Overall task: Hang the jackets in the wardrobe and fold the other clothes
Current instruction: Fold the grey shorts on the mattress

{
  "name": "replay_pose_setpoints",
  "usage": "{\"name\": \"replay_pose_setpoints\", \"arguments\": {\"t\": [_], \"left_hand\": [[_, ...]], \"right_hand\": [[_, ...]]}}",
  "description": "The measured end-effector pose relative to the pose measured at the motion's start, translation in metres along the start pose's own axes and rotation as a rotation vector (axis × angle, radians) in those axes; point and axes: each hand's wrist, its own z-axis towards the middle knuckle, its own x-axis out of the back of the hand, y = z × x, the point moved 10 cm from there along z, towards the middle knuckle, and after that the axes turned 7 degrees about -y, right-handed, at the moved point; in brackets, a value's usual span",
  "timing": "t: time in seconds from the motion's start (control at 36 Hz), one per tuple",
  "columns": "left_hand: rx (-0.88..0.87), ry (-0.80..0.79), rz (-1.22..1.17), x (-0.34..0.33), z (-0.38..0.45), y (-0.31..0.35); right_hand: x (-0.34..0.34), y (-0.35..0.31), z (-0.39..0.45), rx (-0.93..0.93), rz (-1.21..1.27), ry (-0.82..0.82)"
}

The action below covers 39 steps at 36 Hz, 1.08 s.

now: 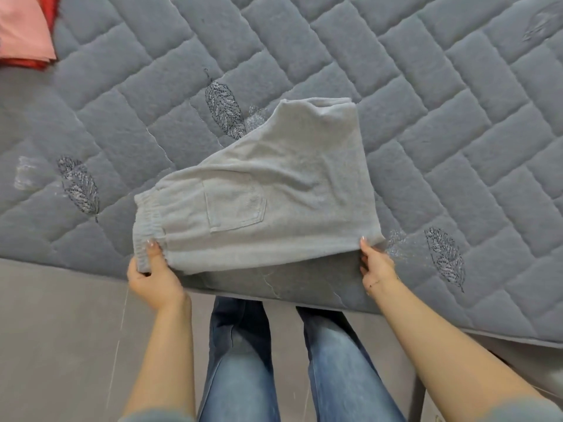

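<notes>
— What is lying on the bed right now?

— A pair of light grey knit trousers with an elastic waistband and a patch pocket (268, 190) is lying folded near the front edge of the grey quilted mattress with embroidered feather motifs (426, 132). The waistband is pointing left and the folded legs are angling up toward the far right.

— And the hands?

— The left hand (152, 277) is pinching the waistband corner, thumb on top and fingers curled beneath the cloth. The right hand (376, 264) is pinching the lower right corner of the trousers, thumb on top as well. Both are holding the near edge slightly lifted off the mattress, so a shadow is showing under it.

— Anything else around?

— A pink folded garment (24, 25) is sitting at the far left top corner of the bed, resting on a red folded garment (30, 63) that is peeking out beneath it. Both are lying well apart from the trousers. The person's legs in blue denim jeans (274, 360) are standing just against the mattress edge, over a grey floor (61, 330).

— Is anything crowding the trousers?

— Only the mattress surface is surrounding them; one feather motif is lying partly covered by their upper left edge.
</notes>
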Motion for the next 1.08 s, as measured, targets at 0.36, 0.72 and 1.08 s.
{"name": "replay_pose_setpoints", "arguments": {"t": [0.36,0.72,1.08], "left_hand": [[-0.412,-0.446,0.931,-0.138,-0.030,0.076],[-0.219,-0.776,0.980,-0.374,-0.030,0.078],[-1.080,-1.053,0.896,-0.299,-0.149,0.082]], "right_hand": [[0.001,-0.001,0.003,-0.045,0.153,-0.072],[-0.040,-0.013,0.022,-0.206,0.463,-0.338],[-0.033,-0.016,0.027,-0.250,0.524,-0.423]]}}
